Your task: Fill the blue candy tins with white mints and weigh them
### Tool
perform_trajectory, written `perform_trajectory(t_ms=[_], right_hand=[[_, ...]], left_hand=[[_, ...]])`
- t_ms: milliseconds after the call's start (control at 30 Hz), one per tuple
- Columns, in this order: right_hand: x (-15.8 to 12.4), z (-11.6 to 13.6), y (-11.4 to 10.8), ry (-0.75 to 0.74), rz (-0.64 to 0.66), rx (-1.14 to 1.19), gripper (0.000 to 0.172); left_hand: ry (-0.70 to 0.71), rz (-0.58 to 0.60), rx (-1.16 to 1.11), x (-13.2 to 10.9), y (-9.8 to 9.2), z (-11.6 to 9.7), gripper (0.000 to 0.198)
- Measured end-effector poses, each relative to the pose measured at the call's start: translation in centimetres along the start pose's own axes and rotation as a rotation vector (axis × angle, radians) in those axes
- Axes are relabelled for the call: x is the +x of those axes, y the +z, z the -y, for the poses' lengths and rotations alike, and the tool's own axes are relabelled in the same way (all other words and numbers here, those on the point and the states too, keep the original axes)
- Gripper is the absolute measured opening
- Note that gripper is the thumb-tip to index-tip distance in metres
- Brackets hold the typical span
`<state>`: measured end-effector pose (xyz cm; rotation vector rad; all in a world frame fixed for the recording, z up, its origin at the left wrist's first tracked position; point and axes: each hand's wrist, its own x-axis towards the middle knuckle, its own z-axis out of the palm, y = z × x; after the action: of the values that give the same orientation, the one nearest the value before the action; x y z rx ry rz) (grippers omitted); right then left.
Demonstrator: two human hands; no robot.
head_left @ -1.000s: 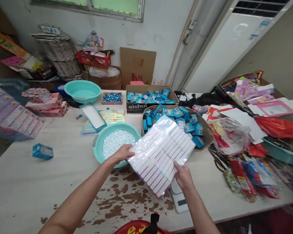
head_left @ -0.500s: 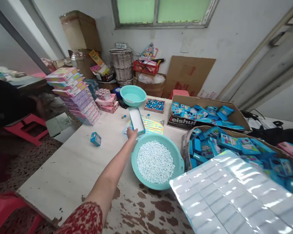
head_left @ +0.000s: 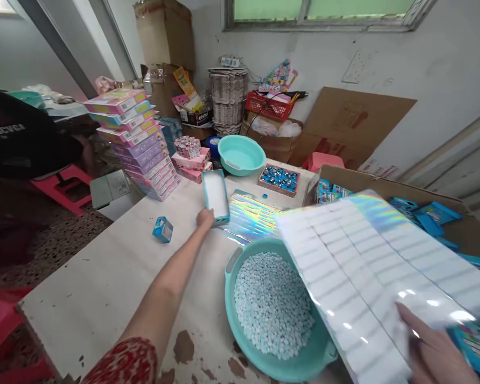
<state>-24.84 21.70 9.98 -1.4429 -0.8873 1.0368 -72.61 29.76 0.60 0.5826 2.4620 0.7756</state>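
Note:
My left hand (head_left: pixel 206 218) is closed on the near end of a shallow open box (head_left: pixel 216 197), white inside with blue edges. At the lower right, my right hand (head_left: pixel 436 346) grips a large glossy sheet (head_left: pixel 344 250) marked into rows of white cells, with a rainbow sheen at its far edge; motion blurs the fingers. The sheet partly covers a turquoise basin (head_left: pixel 229 288) full of small pale blue-white tablets (head_left: pixel 272 304). Shiny silver sheets (head_left: pixel 254 216) lie on the table right of the open box. Left of my arm stands a small blue box (head_left: pixel 162 230).
A turquoise bowl (head_left: pixel 242 152), a box of blue shiny pieces (head_left: pixel 280 178) and pink boxes (head_left: pixel 190 162) stand at the back. Stacked cartons (head_left: pixel 140 144) rise on the left. A cardboard box (head_left: pixel 400 186) of blue packets is at right. A person (head_left: pixel 20 138) sits at far left.
My left hand has shifted the open box a little left, off the silver sheets. The glossy sheet has swung over the basin, and my right hand has come into view.

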Motion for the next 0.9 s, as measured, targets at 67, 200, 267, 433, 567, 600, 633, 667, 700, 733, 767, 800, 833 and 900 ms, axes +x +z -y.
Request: perform_trajectory(t_ms=[67, 200, 267, 433, 567, 600, 633, 667, 700, 733, 767, 800, 833, 900], right_hand=[[0.7, 0.8, 5.2, 0.189, -0.008, 0.154, 0.049], [0.2, 1.1, 16.7, 0.283, 0.027, 0.42, 0.05], [-0.3, 0.5, 21.7, 0.33, 0.034, 0.514, 0.051], [-0.8, -2.4, 29.4, 0.457, -0.089, 0.547, 0.059], [-1.6, -4.2, 31.1, 0.537, -0.086, 0.506, 0.055], [-1.9, -4.3, 30.9, 0.576, -0.067, 0.499, 0.051], [-2.1, -4.3, 30.6, 0.618, -0.041, 0.495, 0.045], [-2.4, -4.0, 30.0, 0.663, -0.011, 0.492, 0.038], [-2.7, -3.7, 29.2, 0.706, 0.027, 0.494, 0.03], [-3.0, -3.2, 28.2, 0.745, 0.073, 0.5, 0.024], [-3.4, -2.7, 27.0, 0.772, 0.126, 0.51, 0.022], [-3.9, -2.2, 25.5, 0.784, 0.186, 0.523, 0.024], [-4.5, -1.8, 23.9, 0.777, 0.256, 0.534, 0.029], [-6.1, -1.4, 20.0, 0.718, 0.383, 0.516, 0.041]], left_hand=[[-0.037, -0.084, 0.027, 1.9, -3.5, 1.7, 0.025], [-0.066, -0.224, 0.072, 3.5, -7.8, 4.2, 0.046], [-0.007, -0.303, 0.032, 2.7, -8.0, 4.5, 0.062], [0.122, -0.006, -0.52, -2.7, -4.2, 3.4, 0.056], [0.014, 0.548, -0.853, -4.6, -0.8, 2.3, 0.04], [-0.011, 0.541, -0.845, -4.3, -0.3, 2.2, 0.036], [-0.027, 0.507, -0.807, -3.7, 0.2, 2.0, 0.033], [-0.036, 0.479, -0.756, -3.0, 0.4, 2.0, 0.031], [-0.039, 0.464, -0.701, -2.2, 0.6, 1.9, 0.028], [-0.035, 0.455, -0.649, -1.4, 0.8, 1.9, 0.026], [-0.028, 0.443, -0.605, -0.7, 0.9, 1.7, 0.024], [-0.017, 0.425, -0.562, -0.1, 1.0, 1.6, 0.024], [-0.002, 0.399, -0.513, 0.5, 1.2, 1.3, 0.024], [0.057, 0.318, -0.411, 1.4, 1.8, 0.3, 0.027]])
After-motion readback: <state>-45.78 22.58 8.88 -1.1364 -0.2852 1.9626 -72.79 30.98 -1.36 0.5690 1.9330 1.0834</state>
